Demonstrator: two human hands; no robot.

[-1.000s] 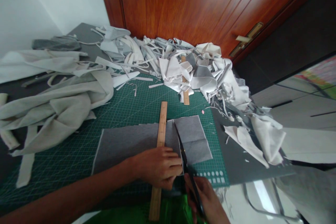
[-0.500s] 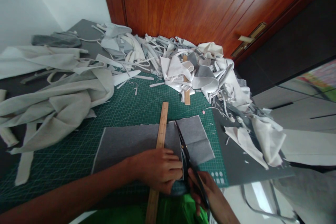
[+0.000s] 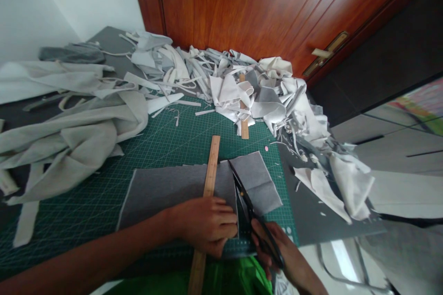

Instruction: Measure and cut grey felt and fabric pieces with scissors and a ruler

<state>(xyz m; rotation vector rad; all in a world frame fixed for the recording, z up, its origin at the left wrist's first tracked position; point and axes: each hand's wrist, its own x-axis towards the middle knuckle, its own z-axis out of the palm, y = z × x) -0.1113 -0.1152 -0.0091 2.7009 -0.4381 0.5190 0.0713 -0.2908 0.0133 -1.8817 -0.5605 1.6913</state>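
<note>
My left hand (image 3: 206, 226) lies flat on a grey fabric sheet (image 3: 173, 193), pressing it and a wooden ruler (image 3: 209, 179) onto a green cutting mat (image 3: 86, 226). The ruler runs under my palm and past the mat's near edge. My right hand (image 3: 275, 251) grips black-handled scissors (image 3: 251, 209). Their blades stand in the fabric right of my left hand, along a cut edge, with the tips near the sheet's far edge. A lower blade is partly hidden by the fabric.
Heaped white and grey fabric scraps (image 3: 256, 97) lie beyond the mat, with a wooden stick (image 3: 244, 120) among them. Beige cloth (image 3: 65, 138) lies at left. A grey board (image 3: 311, 207) extends right under more scraps. Behind stands a wooden door (image 3: 242, 4).
My right hand and the scissor handles have shifted right, and the scissors tilt more steeply. My left hand stays on the fabric, and the whole view has shifted slightly.
</note>
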